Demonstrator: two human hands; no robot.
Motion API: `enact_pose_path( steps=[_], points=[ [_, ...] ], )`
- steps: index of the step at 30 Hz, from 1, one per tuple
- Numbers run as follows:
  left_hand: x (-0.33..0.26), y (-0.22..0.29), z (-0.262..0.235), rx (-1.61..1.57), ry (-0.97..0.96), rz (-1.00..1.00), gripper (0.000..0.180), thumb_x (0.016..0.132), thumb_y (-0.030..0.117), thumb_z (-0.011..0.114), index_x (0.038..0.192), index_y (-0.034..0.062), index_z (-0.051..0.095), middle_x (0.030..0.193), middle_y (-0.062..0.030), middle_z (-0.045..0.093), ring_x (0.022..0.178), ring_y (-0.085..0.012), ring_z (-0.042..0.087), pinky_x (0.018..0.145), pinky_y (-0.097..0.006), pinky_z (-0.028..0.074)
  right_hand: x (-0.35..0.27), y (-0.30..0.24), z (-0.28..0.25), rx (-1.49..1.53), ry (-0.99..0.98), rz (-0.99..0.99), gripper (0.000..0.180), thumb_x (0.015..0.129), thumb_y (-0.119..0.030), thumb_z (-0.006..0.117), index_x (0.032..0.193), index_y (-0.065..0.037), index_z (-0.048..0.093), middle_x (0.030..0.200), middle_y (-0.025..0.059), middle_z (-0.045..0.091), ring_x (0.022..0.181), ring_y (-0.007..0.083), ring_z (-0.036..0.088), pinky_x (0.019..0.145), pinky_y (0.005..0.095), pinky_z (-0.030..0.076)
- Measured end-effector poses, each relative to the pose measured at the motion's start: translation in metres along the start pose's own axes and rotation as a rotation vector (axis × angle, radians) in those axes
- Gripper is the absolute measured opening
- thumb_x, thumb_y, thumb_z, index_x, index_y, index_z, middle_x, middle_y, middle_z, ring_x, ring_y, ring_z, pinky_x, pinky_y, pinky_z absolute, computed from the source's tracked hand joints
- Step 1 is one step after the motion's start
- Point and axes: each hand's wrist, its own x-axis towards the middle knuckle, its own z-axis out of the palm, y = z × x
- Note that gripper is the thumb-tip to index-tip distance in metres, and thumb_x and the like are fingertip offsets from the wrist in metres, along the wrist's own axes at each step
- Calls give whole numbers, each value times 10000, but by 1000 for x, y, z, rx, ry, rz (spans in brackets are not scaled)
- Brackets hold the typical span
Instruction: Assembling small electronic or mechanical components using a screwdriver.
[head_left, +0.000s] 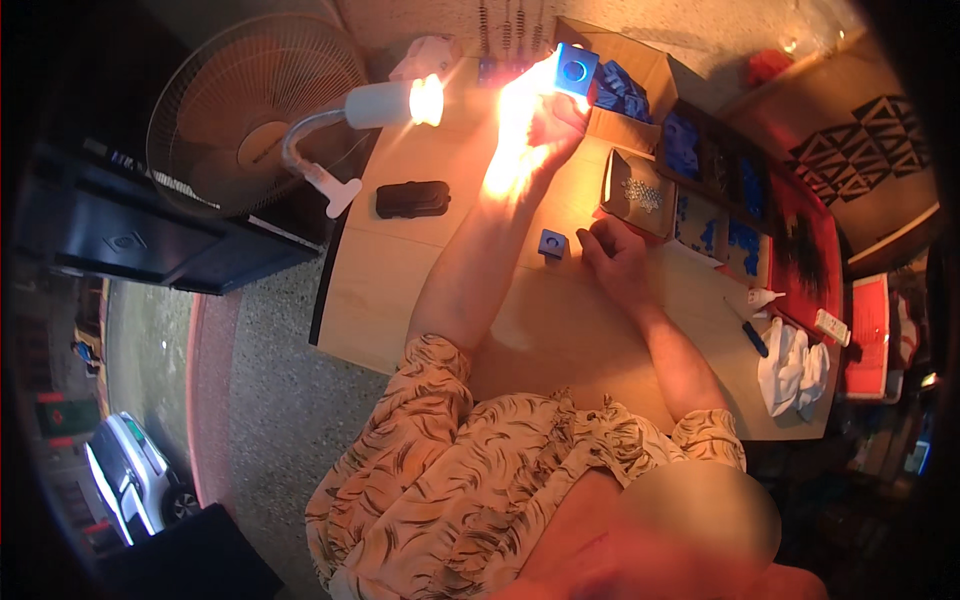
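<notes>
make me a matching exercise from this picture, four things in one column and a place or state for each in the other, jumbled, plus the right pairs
Things:
1. lamp
2. upper cube
3. lower cube
4. white cloth

Places and states:
A. on the table, beside the right hand
B. crumpled at the table's right end
C. lit, its bulb facing right
D. held up in the left hand

Pairs: 1-C, 2-D, 3-A, 4-B
</notes>
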Motion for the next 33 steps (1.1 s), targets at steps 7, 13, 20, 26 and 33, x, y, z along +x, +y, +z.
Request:
enact_pose_path(
  steps=[7,13,20,26,33],
  points=[
    [-21,15,41,-537,-207,-179,317,942,93,555,1182,-112,531,1014,-179,599,897,-274,629,800,-349,580,3,-10,7,153,-47,106,220,965,-128,662,806,-36,540,621,27,587,527,55,540,463,214,427],
    [0,-15,43,-530,-236,-249,377,940,81,558,1282,-68,501,971,-112,589,833,-198,604,715,-300,555,0,-8,4,194,18,156,240,967,-139,659,784,-51,532,642,7,582,543,55,516,510,225,431],
    [50,-32,-44,-527,-144,-260,353,921,73,633,1254,-30,576,939,-100,627,845,-193,627,670,-273,553,5,9,6,-99,131,-242,185,893,-66,699,777,-30,559,612,5,518,570,67,469,523,270,404],
    [57,-33,-74,-690,-164,-317,324,887,-7,623,1201,-79,589,1005,-160,615,904,-244,628,755,-307,575,-1,-4,3,133,-7,86,179,958,-117,675,839,-36,569,654,-33,549,562,41,529,495,214,410],
    [60,-29,-77,-701,-117,-318,422,807,-102,575,1226,-106,525,992,-140,542,884,-235,595,792,-316,568,1,-8,3,156,-28,118,178,971,-126,669,851,-45,564,658,-30,564,541,36,537,468,200,426]
  ],
)
